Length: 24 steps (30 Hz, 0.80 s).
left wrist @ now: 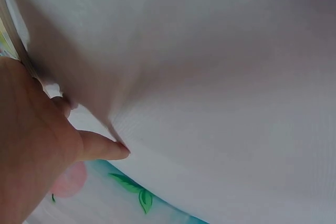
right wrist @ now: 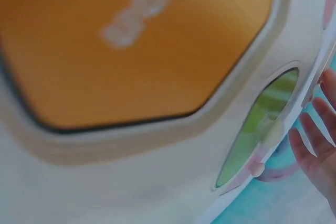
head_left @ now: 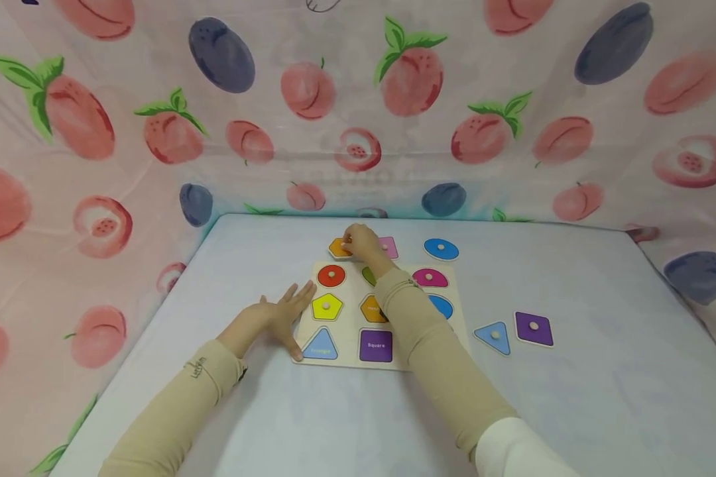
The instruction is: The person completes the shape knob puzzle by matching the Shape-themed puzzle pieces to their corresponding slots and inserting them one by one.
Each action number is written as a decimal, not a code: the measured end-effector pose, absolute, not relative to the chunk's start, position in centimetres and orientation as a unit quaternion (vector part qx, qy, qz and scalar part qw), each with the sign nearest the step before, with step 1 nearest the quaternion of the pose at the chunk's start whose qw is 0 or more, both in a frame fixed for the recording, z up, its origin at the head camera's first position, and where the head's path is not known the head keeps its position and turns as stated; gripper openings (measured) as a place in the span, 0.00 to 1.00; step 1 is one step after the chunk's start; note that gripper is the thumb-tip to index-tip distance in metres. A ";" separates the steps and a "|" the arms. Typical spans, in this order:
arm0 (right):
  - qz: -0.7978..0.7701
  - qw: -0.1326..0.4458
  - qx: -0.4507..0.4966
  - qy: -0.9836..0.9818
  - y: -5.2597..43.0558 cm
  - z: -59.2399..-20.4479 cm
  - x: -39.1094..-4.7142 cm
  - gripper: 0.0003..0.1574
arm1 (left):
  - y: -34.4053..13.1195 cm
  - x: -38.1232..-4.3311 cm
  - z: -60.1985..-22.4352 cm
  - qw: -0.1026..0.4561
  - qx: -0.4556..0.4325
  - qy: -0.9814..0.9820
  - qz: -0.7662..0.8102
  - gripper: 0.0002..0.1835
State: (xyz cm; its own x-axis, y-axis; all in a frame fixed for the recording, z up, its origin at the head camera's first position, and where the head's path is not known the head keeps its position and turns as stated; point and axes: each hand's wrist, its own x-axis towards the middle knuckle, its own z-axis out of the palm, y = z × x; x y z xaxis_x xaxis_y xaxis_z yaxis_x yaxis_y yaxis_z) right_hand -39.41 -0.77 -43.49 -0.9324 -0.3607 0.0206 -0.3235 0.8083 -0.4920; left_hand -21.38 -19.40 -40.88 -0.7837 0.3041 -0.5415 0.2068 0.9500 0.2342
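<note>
At the board's far side my right hand [head_left: 362, 242] pinches a loose orange hexagon piece [head_left: 337, 249], its fingertips covering the knob. My left hand [head_left: 282, 319] lies with spread fingers along the left edge of a pale shape puzzle board [head_left: 349, 318]. Knobbed pieces sit in the board: a red circle [head_left: 331, 275], a yellow pentagon [head_left: 327, 306], a magenta semicircle [head_left: 432, 277] and a green piece [right wrist: 260, 124]. Printed slots without knobs show a triangle [head_left: 320, 346], square [head_left: 375, 346], hexagon [head_left: 371, 309] and blue oval [head_left: 441, 305]. The right forearm hides part of the board.
A pink piece [head_left: 389, 248] lies just right of my right hand, and a blue oval piece [head_left: 441, 249] farther right. Right of the board are a light blue triangle piece [head_left: 494, 337] and a purple square piece [head_left: 534, 328]. Fruit-printed cloth [head_left: 358, 86] rises behind the white table [head_left: 620, 397].
</note>
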 end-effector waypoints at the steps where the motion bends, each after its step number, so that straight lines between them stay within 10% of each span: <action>1: -0.238 0.053 -0.169 0.955 -0.9 -42.2 -38.2 0.11 | -19.4 -21.4 -40.8 0.301 0.135 0.941 0.082 0.75; 24: -0.239 -0.008 -0.228 0.944 3.0 -40.4 -34.7 0.11 | -19.0 -21.3 -40.6 0.299 0.137 0.941 0.085 0.75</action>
